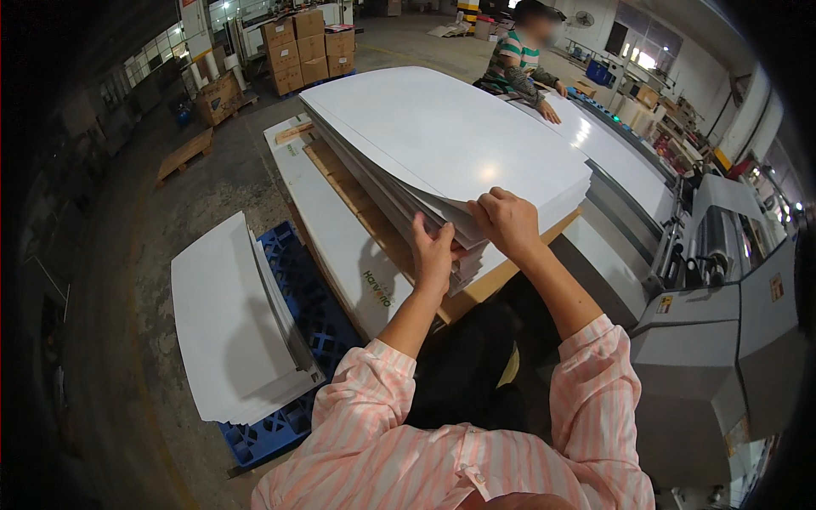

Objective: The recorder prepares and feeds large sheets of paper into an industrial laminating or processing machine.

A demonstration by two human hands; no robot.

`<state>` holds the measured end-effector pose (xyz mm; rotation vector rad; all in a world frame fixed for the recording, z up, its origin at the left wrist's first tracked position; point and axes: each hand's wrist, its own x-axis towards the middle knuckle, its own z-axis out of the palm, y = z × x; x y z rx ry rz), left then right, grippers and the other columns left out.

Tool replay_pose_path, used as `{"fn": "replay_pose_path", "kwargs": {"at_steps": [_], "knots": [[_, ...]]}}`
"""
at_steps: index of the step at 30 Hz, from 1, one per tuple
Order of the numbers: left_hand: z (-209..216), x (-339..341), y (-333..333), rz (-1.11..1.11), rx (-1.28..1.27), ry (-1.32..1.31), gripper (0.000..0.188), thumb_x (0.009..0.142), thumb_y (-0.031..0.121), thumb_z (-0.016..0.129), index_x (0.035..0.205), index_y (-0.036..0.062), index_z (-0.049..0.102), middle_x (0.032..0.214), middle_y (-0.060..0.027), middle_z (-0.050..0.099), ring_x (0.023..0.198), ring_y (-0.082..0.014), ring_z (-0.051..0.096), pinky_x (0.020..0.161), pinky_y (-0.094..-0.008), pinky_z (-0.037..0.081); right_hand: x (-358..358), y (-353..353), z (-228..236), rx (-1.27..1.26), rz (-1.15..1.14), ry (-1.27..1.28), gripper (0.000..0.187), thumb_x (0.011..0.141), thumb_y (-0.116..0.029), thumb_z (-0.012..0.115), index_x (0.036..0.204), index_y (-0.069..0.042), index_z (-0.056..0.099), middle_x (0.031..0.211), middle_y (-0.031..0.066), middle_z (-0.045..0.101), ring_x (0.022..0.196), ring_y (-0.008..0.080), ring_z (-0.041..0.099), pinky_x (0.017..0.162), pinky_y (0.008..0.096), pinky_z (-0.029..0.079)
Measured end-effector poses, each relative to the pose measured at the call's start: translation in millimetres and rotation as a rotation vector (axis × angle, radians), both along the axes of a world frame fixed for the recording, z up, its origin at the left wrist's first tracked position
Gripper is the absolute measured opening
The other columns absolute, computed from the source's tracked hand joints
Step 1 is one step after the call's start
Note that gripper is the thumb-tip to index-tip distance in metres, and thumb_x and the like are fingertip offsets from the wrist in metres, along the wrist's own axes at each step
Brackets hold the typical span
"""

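A tall stack of large glossy white sheets (408,127) lies in front of me, its near left edge fanned into uneven layers. My right hand (507,223) is closed on the near corner of the upper sheets, fingers curled over the edge and lifting it slightly. Just left of it, my left hand (433,253) is against the fanned edges below that corner. Its fingers are apart and some fingertips are hidden among the sheets.
A smaller stack of white sheets (225,314) rests on a blue plastic pallet (297,293) at left. A large grey machine (688,340) stands at right. Beyond the stack, a co-worker (518,64) leans over a white sheet on the machine's table. Cardboard boxes (297,51) are piled far behind.
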<state>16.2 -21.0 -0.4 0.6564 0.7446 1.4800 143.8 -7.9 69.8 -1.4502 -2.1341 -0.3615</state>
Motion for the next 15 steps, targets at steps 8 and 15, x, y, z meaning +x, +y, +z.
{"fn": "replay_pose_path", "kwargs": {"at_steps": [8, 15], "knots": [[-16.1, -1.1, 4.6, -0.080, 0.100, 0.112, 0.022, 0.091, 0.017, 0.053, 0.079, -0.0002, 0.059, 0.073, -0.0013, 0.054, 0.067, -0.0085, 0.053, 0.061, -0.0252, 0.051, 9.3, 2.1, 0.5, 0.035, 0.204, 0.077, 0.006, 0.077, -0.013, 0.064, 0.081, -0.008, 0.066, 0.075, 0.0073, 0.060, 0.068, 0.0243, 0.060, 0.061, 0.0324, 0.048], [-22.9, -2.4, -0.6, -0.098, 0.099, 0.263, 0.017, 0.088, 0.013, 0.052, 0.081, -0.0010, 0.059, 0.076, -0.0003, 0.054, 0.070, -0.0091, 0.052, 0.066, -0.0242, 0.047, 1.4, -4.3, 33.4, 0.392, 0.069, 0.170, 0.004, 0.077, -0.014, 0.064, 0.079, -0.010, 0.064, 0.070, 0.0065, 0.054, 0.064, 0.0242, 0.056, 0.053, 0.0352, 0.045]]}}
